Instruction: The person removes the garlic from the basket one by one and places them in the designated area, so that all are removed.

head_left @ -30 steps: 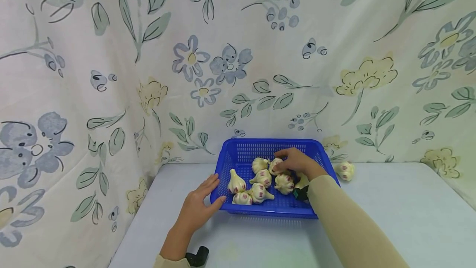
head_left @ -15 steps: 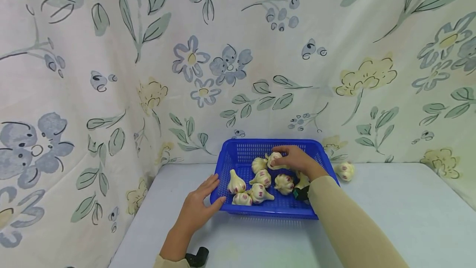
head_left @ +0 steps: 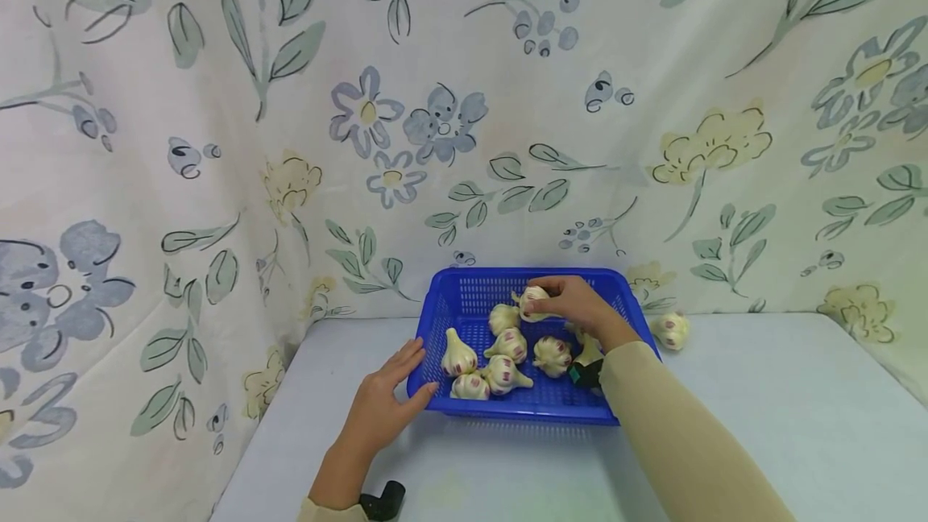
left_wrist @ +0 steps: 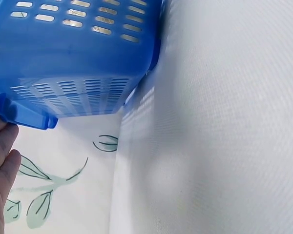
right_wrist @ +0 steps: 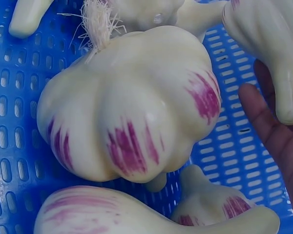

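Pinch by right hand (head_left: 582,307) on garlic bulb (head_left: 532,303), hard to judge depth; spread left hand (head_left: 387,393) at basket rim (head_left: 522,409). Could drop it through shallow hold.

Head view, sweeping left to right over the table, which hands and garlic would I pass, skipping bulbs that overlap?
Left hand, upright-necked garlic bulb inside the blue basket, held garlic bulb, right hand holding it, outer garlic bulb beyond the basket.

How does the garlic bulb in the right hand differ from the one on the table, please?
The right hand grips the held bulb; the table bulb lies untouched. The held bulb shows against the basket; the table bulb sits outside, to the right. Both are whitish with reddish marks.
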The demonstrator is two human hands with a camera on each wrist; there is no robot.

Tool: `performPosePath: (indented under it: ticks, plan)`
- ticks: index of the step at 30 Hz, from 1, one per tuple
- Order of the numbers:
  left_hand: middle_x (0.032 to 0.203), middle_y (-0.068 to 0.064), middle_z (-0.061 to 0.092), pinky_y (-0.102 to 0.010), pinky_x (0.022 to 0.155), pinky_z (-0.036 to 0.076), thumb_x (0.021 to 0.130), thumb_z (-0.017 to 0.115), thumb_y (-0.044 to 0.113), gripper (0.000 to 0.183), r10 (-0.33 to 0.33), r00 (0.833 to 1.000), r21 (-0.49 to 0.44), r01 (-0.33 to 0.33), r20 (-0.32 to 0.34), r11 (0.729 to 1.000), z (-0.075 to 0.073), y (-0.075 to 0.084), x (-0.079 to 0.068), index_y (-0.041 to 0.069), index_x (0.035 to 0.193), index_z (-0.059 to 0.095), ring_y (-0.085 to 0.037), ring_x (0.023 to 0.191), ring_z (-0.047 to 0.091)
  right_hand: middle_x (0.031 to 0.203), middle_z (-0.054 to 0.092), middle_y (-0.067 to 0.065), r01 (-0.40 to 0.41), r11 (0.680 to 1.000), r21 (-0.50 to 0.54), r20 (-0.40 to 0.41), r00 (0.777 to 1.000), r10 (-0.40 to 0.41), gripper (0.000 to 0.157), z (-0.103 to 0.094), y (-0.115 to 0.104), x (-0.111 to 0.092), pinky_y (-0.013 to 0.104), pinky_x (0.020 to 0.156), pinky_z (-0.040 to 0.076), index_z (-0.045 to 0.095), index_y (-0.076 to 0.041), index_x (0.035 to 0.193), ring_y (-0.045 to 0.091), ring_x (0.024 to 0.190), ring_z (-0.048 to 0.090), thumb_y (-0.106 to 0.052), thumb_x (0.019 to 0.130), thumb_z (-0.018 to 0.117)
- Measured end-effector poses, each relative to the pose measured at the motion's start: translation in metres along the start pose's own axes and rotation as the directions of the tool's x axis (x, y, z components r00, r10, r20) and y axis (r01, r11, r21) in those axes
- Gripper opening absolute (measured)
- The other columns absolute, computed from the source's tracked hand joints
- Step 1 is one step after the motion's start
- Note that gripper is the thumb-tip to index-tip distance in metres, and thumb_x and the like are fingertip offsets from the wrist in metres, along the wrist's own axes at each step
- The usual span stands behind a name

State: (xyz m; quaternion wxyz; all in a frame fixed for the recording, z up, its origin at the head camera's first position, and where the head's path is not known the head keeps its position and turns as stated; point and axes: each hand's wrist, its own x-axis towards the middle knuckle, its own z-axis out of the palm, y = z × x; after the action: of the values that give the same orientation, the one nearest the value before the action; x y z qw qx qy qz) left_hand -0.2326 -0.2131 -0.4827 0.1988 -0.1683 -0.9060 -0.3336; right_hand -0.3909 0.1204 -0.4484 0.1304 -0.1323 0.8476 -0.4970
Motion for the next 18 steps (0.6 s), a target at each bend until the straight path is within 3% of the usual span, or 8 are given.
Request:
performPosePath:
  ticks: [10,14,18]
  plan:
    - [0.147,0.001,0.051,-0.044,0.106,0.044,0.087,0.075,0.036,0.058,-0.006,1.0,0.0,0.006,-0.003,1.0,0.0011,-0.0014,-0.0002,0.008,0.135,0.06,-0.02,0.137,0.047,0.136,0.06,0.011,0.003,1.0,0.026,-0.011,1.0,-0.002,0.064,0.0,-0.0059,-0.0019,0.052,0.106,0.046,0.057,-0.016,0.139,0.029,0.122,0.059,-0.038,0.083,0.078]
    - [0.147,0.001,0.052,-0.045,0.106,0.044,0.087,0.075,0.036,0.058,0.004,1.0,0.002,-0.004,-0.01,1.0,0.0028,-0.0033,0.0,0.008,0.135,0.06,-0.021,0.137,0.047,0.137,0.058,0.012,0.006,0.999,0.053,-0.006,1.0,-0.006,0.064,0.0004,-0.0062,-0.0029,0.046,0.099,0.053,0.056,-0.014,0.14,0.028,0.119,0.061,-0.035,0.084,0.078]
    - [0.147,0.001,0.051,-0.046,0.105,0.044,0.087,0.075,0.036,0.058,0.004,1.0,0.005,-0.004,-0.012,1.0,0.004,-0.0046,0.0001,0.008,0.136,0.06,-0.021,0.137,0.047,0.138,0.057,0.013,0.004,0.998,0.057,-0.016,1.0,-0.003,0.067,0.0002,-0.0056,-0.0024,0.048,0.1,0.052,0.055,-0.014,0.141,0.029,0.12,0.06,-0.039,0.083,0.078]
